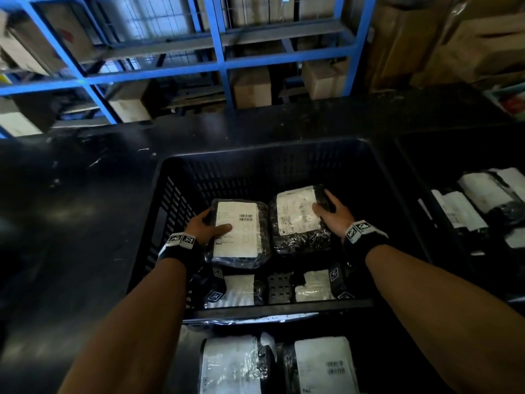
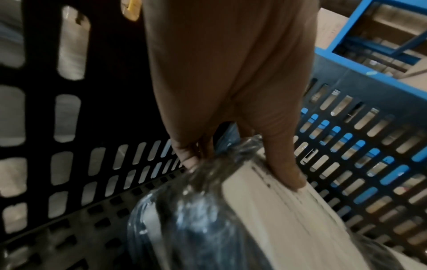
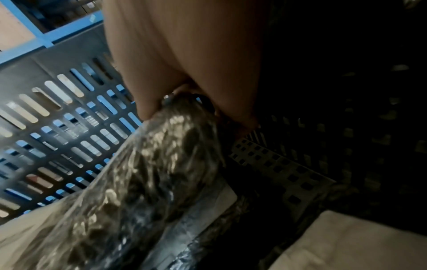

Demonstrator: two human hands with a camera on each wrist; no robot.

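Note:
Two black plastic-wrapped parcels with white labels are held side by side inside a black slotted crate (image 1: 170, 200). My left hand (image 1: 208, 224) grips the left parcel (image 1: 241, 237) by its left edge, thumb on the label. My right hand (image 1: 331, 210) grips the right parcel (image 1: 295, 220) at its far right corner. In the left wrist view, my left hand (image 2: 231, 160) pinches the parcel (image 2: 265, 210), thumb on top and fingers beneath. In the right wrist view, my right hand (image 3: 196, 106) clamps the crinkled wrap of its parcel (image 3: 143, 173). Both parcels look to be above the crate floor.
More labelled parcels (image 1: 241, 290) lie on the crate floor near its front wall. Another crate at the right (image 1: 409, 155) holds several parcels (image 1: 483, 200). Two parcels (image 1: 324, 365) lie below the crate's front edge. Blue shelving (image 1: 218, 52) with cartons stands behind.

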